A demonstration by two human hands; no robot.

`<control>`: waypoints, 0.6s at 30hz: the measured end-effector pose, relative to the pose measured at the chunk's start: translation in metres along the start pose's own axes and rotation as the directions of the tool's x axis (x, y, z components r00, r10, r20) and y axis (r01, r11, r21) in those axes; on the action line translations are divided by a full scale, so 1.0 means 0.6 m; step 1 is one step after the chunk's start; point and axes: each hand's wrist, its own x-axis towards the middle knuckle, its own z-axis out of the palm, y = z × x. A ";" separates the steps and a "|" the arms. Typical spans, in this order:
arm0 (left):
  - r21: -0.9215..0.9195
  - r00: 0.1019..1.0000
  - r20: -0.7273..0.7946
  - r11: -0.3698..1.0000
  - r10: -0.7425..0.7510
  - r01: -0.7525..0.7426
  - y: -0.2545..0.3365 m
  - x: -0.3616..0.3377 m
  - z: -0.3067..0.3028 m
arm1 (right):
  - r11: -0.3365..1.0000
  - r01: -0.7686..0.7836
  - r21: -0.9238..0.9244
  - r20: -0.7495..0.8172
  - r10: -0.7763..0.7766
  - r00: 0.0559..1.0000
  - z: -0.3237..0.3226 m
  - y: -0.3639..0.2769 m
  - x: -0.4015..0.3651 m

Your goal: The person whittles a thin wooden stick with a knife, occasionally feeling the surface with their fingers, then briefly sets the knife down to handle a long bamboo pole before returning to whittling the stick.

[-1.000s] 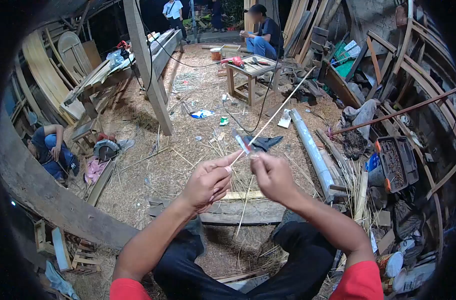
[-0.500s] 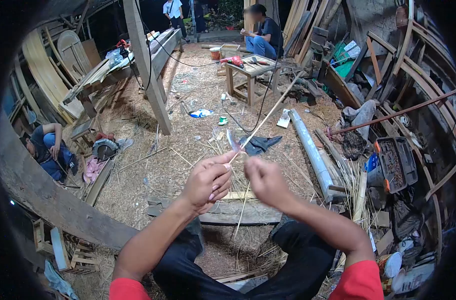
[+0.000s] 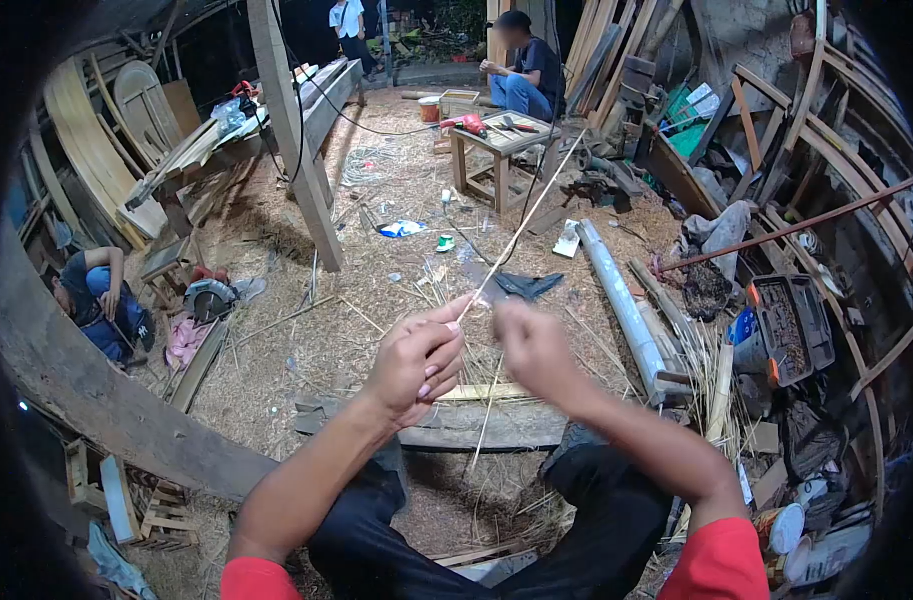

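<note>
My left hand [image 3: 417, 365] is closed around a thin bamboo strip [image 3: 525, 226], pinching it between thumb and fingers. The strip slants away up and to the right, with its far end near the small wooden table. Close beside it on the right, my right hand [image 3: 535, 350] is in a fist, smeared by motion. It grips a knife with a curved blade [image 3: 474, 268], now only a faint blur by the strip; the handle is hidden in the fist. Below both hands, a wooden plank [image 3: 487, 430] lies across in front of my knees.
A small wooden table [image 3: 502, 140] carries a red power drill [image 3: 467, 124]. One person [image 3: 525, 70] sits behind it; another [image 3: 102, 300] is low at the left. A wooden post [image 3: 297, 140] stands left of centre. Right lie a grey beam [image 3: 622, 300] and an open toolbox [image 3: 792, 325].
The right hand has shifted slightly, and the knife blade, clear before, is now blurred. The strip's far end has swung a little left and up. My left hand stays in place.
</note>
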 end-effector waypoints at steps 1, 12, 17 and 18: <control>-0.010 1.000 -0.024 1.000 -0.013 0.013 -0.004 0.002 -0.003 | 0.997 0.068 -0.025 0.032 -0.068 0.997 0.016 -0.002 -0.020; -0.037 0.998 0.055 0.999 -0.009 0.011 0.003 0.001 -0.008 | 0.992 -0.099 0.083 0.012 0.098 0.995 -0.004 0.013 0.013; -0.005 0.974 0.167 0.987 -0.155 0.158 -0.007 0.002 -0.005 | 0.858 -0.252 0.447 -0.047 0.304 0.951 -0.047 0.006 0.043; 0.002 0.967 0.175 0.982 -0.186 0.189 -0.010 0.004 -0.004 | 0.839 -0.270 0.473 -0.014 0.313 0.950 -0.049 0.014 0.043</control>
